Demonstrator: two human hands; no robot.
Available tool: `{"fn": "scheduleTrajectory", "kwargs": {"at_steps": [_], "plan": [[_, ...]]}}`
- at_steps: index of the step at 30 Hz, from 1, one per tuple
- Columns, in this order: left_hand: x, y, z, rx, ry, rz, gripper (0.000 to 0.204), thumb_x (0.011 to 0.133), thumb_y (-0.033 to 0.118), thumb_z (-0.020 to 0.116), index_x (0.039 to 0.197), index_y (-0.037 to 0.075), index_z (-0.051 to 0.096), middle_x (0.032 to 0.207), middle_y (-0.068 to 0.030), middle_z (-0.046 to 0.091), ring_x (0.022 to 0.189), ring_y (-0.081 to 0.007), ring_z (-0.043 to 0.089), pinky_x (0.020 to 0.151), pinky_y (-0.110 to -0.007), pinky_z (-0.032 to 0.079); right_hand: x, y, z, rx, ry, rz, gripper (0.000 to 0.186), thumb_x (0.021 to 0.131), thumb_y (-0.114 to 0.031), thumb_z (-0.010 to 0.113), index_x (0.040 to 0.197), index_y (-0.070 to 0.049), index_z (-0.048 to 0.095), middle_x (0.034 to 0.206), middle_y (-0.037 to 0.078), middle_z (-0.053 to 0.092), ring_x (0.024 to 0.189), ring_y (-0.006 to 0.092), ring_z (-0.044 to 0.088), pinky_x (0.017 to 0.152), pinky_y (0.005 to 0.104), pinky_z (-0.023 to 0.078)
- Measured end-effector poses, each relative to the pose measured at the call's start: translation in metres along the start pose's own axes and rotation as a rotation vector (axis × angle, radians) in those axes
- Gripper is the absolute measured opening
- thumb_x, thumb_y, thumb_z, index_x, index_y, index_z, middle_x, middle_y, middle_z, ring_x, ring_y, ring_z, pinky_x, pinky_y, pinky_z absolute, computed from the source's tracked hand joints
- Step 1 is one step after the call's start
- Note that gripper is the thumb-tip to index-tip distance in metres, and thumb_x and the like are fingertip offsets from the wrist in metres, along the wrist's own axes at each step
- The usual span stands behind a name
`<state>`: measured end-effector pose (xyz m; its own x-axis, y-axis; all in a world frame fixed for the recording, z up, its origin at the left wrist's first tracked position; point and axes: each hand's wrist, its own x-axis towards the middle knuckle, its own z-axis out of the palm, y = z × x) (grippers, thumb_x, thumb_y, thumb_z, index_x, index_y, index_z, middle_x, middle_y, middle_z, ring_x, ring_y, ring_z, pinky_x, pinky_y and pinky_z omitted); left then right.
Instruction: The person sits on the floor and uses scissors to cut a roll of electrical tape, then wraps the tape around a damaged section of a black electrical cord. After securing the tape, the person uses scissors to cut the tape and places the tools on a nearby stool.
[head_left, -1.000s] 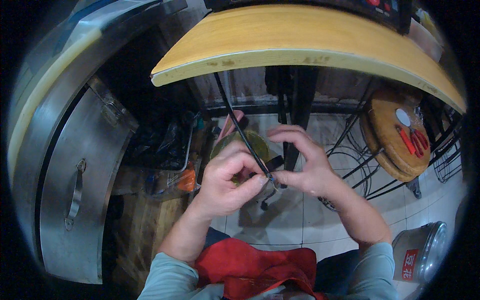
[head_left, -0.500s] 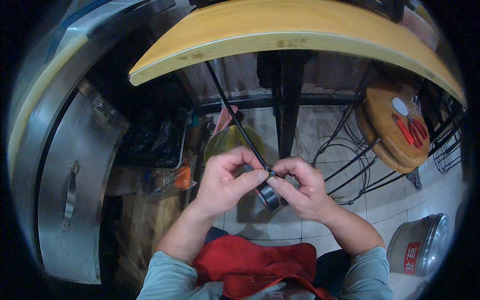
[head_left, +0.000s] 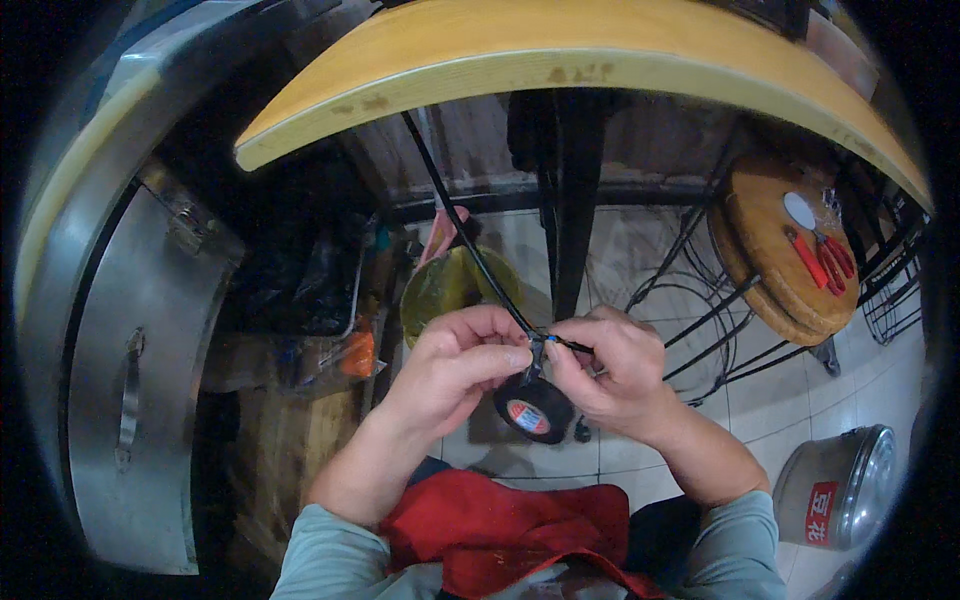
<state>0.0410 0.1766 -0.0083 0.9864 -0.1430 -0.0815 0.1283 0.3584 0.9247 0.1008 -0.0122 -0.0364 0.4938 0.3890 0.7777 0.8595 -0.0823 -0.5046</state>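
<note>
My left hand point(head_left: 450, 375) pinches a black cable point(head_left: 470, 250) that runs down from under the yellow table edge point(head_left: 500, 68). My right hand point(head_left: 615, 375) grips the same cable just beside the left fingertips, where a small blue bit shows at a join. A roll of black electrical tape point(head_left: 555, 410) hangs below my fingers on a short strip attached at that join. Both hands have curled, closed fingers.
Stacked round stools point(head_left: 750, 290) at the right hold red scissors point(head_left: 835, 260), a red tool point(head_left: 805, 260) and a white disc point(head_left: 798, 208). A yellow-green bucket point(head_left: 430, 290) stands behind my hands, a steel canister point(head_left: 810, 490) lower right, a steel cabinet point(head_left: 140, 400) left.
The tape roll has swung out from behind my hands and now dangles below them. My right fingers, raised and spread a second ago, have closed around the cable beside my left.
</note>
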Motion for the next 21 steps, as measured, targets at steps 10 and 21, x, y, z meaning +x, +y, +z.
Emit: {"fn": "scheduleTrajectory", "kwargs": {"at_steps": [10,21], "plan": [[0.000,0.003,0.009,0.040,0.097,0.062,0.009,0.090,0.011,0.062,0.088,0.003,0.060,0.079,-0.0047,0.064,0.071,-0.0100,0.060,0.066,-0.022,0.046,0.002,0.012,-0.001,-0.042,-0.031,-0.265,0.039,0.068,-0.001,0.075,0.105,-0.001,0.061,0.070,0.008,0.059,0.055,0.0241,0.057,0.047,0.0338,0.046],[0.005,-0.002,0.006,-0.118,0.059,0.061,0.007,0.091,0.009,0.060,0.092,0.002,0.057,0.081,-0.0080,0.065,0.073,-0.0155,0.067,0.063,-0.023,0.052,-0.036,0.002,-0.014,0.182,-0.114,0.045,0.034,0.073,-0.012,0.077,0.101,-0.005,0.060,0.092,0.011,0.062,0.080,0.0235,0.062,0.069,0.0338,0.050]]}}
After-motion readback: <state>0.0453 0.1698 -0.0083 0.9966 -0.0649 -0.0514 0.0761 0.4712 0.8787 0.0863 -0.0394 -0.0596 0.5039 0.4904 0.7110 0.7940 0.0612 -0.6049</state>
